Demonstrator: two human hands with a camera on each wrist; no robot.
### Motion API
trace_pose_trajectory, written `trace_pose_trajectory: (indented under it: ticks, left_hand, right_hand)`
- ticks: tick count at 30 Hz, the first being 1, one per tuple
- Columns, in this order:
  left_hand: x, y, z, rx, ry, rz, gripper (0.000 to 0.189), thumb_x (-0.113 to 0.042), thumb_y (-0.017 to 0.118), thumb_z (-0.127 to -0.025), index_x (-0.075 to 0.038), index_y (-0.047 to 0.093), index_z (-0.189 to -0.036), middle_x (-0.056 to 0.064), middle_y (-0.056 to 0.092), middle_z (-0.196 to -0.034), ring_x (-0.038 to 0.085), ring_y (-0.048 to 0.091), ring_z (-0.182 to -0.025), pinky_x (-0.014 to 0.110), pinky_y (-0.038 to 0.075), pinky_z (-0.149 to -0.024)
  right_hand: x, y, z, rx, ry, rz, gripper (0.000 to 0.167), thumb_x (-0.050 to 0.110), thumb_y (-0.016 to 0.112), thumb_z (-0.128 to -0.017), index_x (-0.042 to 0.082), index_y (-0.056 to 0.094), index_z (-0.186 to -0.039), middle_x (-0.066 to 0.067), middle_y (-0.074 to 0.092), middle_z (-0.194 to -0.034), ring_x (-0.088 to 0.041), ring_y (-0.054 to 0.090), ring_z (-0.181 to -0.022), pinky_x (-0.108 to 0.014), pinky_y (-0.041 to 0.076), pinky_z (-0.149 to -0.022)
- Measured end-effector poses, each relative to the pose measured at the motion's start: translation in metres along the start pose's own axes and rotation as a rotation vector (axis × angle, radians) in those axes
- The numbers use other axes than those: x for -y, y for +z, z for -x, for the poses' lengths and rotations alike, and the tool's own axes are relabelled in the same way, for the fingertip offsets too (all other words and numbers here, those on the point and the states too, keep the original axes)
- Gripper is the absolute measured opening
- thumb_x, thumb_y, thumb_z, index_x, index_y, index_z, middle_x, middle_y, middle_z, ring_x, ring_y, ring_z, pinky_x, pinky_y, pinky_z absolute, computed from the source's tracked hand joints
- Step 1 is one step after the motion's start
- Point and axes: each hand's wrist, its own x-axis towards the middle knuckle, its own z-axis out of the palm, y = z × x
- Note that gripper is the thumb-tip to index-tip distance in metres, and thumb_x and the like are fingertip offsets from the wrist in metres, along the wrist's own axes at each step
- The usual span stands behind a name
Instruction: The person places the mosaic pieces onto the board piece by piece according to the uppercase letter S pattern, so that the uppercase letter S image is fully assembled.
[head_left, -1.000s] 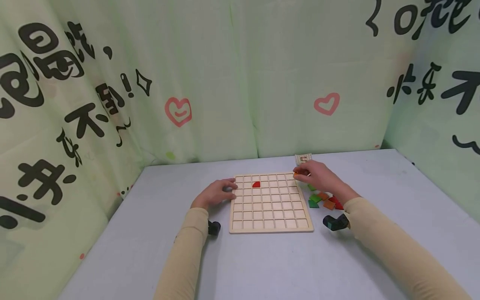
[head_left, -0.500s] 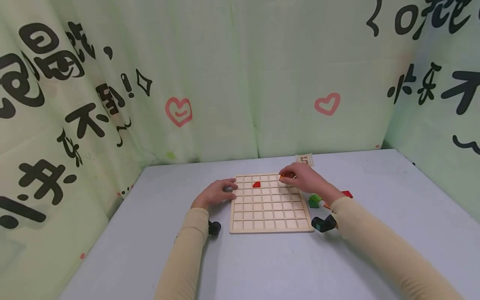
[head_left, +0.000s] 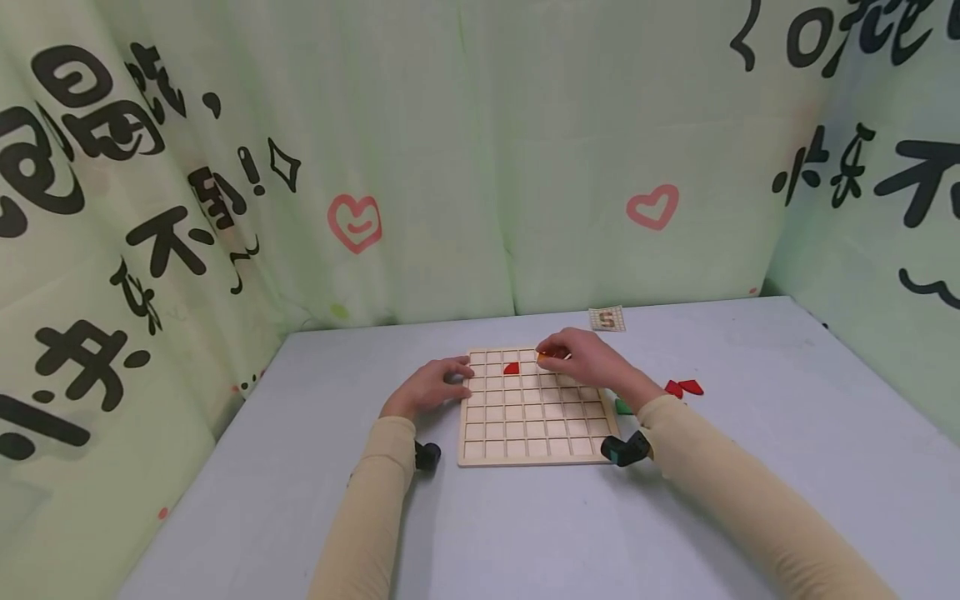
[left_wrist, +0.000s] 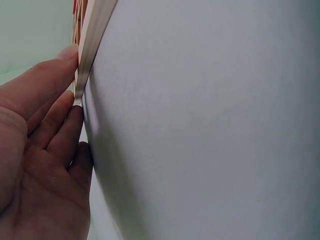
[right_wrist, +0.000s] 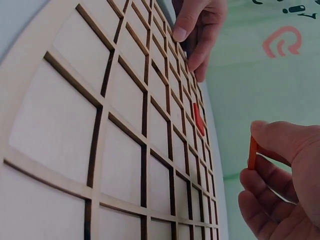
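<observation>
A wooden grid board [head_left: 517, 460] lies flat on the table, with one red quarter-round tile [head_left: 512, 368] in a cell near its far side. At the board's left edge rests my left hand [head_left: 429, 387]. Its thumb and fingertips touch the rim, fingers fairly straight, as the left wrist view shows. My right hand [head_left: 588, 357] pinches a thin orange tile [right_wrist: 252, 152] between thumb and fingers. It is above the far part of the board, right of the red tile. In the head view the hand hides most of the orange tile.
A small patterned card [head_left: 607, 319] lies behind the board near the table's far edge. Right of the board are loose red tiles [head_left: 691, 387] and a green tile [head_left: 622, 407], partly covered by the right forearm. A printed curtain [head_left: 450, 167] stands behind the table.
My right hand has moved left with the orange tile, from the board's far right corner to above its far cells. The left hand has stayed at the left edge.
</observation>
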Motion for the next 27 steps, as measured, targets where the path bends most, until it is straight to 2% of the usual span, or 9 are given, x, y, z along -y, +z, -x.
trace_pose_trajectory:
  ticks: [5, 16, 27]
  left_hand:
    - [0.0, 0.0, -0.001, -0.003, -0.003, -0.002, 0.032, -0.017, 0.072, -0.089, -0.011, 0.068, -0.12, -0.002, 0.045, -0.15, 0.024, 0.028, -0.145, 0.043, 0.025, -0.117]
    - [-0.002, 0.0, 0.0, -0.003, -0.017, -0.008, 0.032, -0.018, 0.072, -0.089, -0.011, 0.068, -0.12, -0.003, 0.044, -0.151, 0.024, 0.028, -0.145, 0.044, 0.024, -0.117]
    - [0.001, 0.0, 0.001, 0.001, 0.006, 0.007, 0.032, -0.018, 0.071, -0.089, -0.011, 0.068, -0.12, -0.002, 0.044, -0.151, 0.024, 0.028, -0.145, 0.044, 0.023, -0.117]
  right_hand:
    - [0.002, 0.004, -0.003, 0.008, -0.002, 0.012, 0.034, 0.018, 0.064, -0.095, -0.003, 0.064, -0.121, -0.011, 0.065, -0.11, -0.026, 0.06, -0.1, -0.043, 0.051, -0.089]
    - [0.0, 0.013, -0.017, 0.042, 0.064, 0.01, 0.032, 0.015, 0.067, -0.092, -0.001, 0.065, -0.12, -0.011, 0.065, -0.112, -0.025, 0.059, -0.102, -0.042, 0.049, -0.092]
    - [-0.004, 0.023, -0.024, 0.043, 0.084, 0.045, 0.03, 0.013, 0.065, -0.092, 0.0, 0.066, -0.119, -0.011, 0.063, -0.11, -0.026, 0.057, -0.101, -0.043, 0.048, -0.092]
